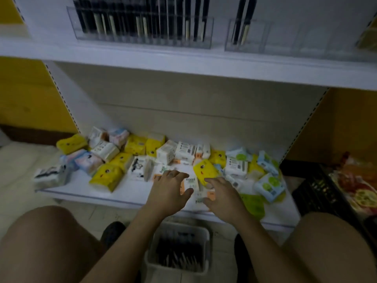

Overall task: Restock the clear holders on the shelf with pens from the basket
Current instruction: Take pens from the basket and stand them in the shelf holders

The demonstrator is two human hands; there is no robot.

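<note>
I have both hands down at the lower shelf point(81, 185), over a loose spread of small tissue packs point(106, 176) in yellow, white and pale blue. My left hand point(169, 188) lies palm down with its fingers spread apart, and my right hand point(222, 196) reaches in beside it with its fingers straight and slightly parted. Neither one grips anything. A white pack point(191, 183) sits between the two hands, but the blur keeps me from telling whether either hand touches it. The basket point(201, 231) stands on the floor below the shelf edge, between my knees, with dark pens point(177, 256) lying in it. Up on the top shelf point(183, 66) the long clear holder point(126, 38) is packed with upright black pens point(142, 15), and the second holder point(285, 37), just to its right, has only two pens point(243, 19) in its left end. A black crate point(318, 193) sits on the floor at the right.
</note>
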